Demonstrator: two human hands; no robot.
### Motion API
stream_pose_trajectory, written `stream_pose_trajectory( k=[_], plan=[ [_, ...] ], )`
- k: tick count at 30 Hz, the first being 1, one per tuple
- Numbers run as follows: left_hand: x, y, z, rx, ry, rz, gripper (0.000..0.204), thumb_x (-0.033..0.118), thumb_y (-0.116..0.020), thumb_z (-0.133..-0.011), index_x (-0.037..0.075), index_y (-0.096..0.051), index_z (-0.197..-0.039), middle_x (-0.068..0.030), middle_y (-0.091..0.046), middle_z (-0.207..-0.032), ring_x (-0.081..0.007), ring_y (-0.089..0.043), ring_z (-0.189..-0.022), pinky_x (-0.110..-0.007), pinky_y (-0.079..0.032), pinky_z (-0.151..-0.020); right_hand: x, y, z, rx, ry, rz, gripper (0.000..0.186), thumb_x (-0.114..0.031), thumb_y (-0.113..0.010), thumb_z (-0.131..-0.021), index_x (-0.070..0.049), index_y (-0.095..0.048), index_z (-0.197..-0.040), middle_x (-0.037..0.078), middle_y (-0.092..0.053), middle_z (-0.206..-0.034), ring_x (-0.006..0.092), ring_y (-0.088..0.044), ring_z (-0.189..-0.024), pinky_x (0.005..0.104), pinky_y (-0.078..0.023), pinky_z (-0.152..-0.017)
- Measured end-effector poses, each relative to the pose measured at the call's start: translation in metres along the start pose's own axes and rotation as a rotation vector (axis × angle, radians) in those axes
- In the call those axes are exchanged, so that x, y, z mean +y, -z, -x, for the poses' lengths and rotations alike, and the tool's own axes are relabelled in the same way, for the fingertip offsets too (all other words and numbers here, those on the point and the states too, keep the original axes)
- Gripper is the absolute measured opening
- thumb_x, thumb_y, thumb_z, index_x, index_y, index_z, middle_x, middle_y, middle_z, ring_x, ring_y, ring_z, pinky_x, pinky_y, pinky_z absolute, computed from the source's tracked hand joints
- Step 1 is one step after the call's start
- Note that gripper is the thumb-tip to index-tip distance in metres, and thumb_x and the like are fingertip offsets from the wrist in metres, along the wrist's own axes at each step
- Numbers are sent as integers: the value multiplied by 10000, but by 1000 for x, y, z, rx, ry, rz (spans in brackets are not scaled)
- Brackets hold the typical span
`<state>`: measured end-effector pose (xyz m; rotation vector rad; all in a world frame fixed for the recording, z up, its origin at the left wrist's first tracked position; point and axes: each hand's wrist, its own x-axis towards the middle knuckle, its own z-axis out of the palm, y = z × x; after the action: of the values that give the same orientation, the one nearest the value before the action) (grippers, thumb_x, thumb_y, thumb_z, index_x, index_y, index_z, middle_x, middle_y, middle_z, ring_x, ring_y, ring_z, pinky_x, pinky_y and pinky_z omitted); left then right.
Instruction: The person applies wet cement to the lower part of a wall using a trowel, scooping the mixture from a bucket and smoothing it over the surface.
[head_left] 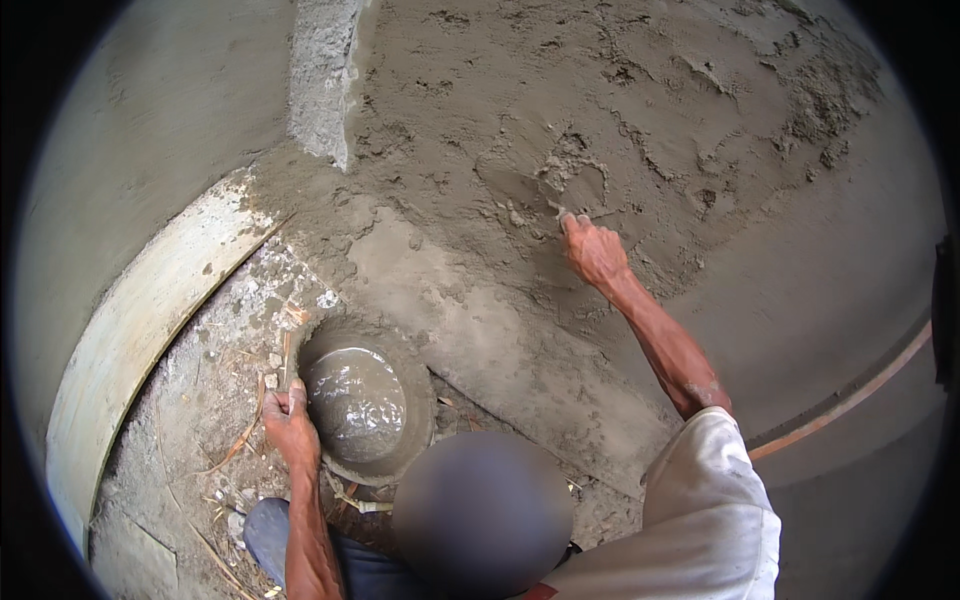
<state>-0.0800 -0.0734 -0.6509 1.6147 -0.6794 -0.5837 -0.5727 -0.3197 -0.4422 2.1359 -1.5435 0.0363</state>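
Pale board (155,325): lay at the left, long and spattered with mortar toward its far end.
Rough ground (195,405): spread right of the board, littered with twigs and pale crumbs.
Left hand (292,428): had its fingers curled tight on the left rim of the bucket.
Bucket (420,405): stood on the ground, left of centre and near the person, round, mortar-caked, holding grey, watery liquid (358,400).
Trowel (522,187): was well beyond the bucket, right of centre, its smeared blade pointing left against the wet mortar.
Right hand (597,252): clenched the trowel's handle, the arm stretched far.
Wet mortar (690,150): covered the far right, coarse and ridged around the trowel.
Wooden strip (845,395): ran slantwise at the right.
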Motion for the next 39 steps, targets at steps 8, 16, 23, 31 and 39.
stream_pose_trajectory(
  k=[8, 16, 23, 31, 39],
  plan=[
    [-13, 13, -4, -44, 4, -22, 408, 306, -756, -1070, 86, -518, -823, 30, -477, -776, -107, -398, -728, -314, -372, -658, 62, 96, -21, 103, -198, -60, 318, -320, -659, -1067, -40, -642, -1217, 263, -762, -996, 479, -766, -869, 574, -590, -693],
    [3, 3, 2, -14, -72, -72, 433, 332, -770, -1055, 52, -528, -831, 2, -482, -767, -144, -427, -728, -354, -401, -659, -16, 102, 17, 219, -101, -508, 368, -463, -561, -1149, -106, -563, -1062, -17, -512, -692, 144, -419, -518, 350, -432, -436],
    [30, -20, 25, -64, -154, -162, 414, 283, -762, -1042, 6, -535, -834, -60, -513, -747, -188, -451, -713, -405, -414, -655, -248, 12, 122, -387, 469, -480, 212, -119, -696, -860, 13, -753, -1017, 235, -777, -905, 410, -803, -853, 528, -639, -678],
    [25, -17, 30, -36, -192, -140, 457, 323, -746, -1064, 28, -489, -828, -41, -448, -753, -189, -413, -726, -402, -399, -665, -303, -7, 138, -448, 750, -624, 163, -112, -685, -858, 29, -767, -863, 246, -783, -886, 425, -802, -863, 533, -646, -714],
    [12, -22, 13, -57, -149, -112, 506, 350, -753, -1070, 39, -460, -800, -27, -425, -757, -175, -385, -735, -396, -377, -673, -256, -4, 138, -775, 581, -1102, 424, -355, -776, -962, 45, -747, -1100, 301, -760, -1016, 503, -737, -1007, 548, -573, -859]
  ],
)
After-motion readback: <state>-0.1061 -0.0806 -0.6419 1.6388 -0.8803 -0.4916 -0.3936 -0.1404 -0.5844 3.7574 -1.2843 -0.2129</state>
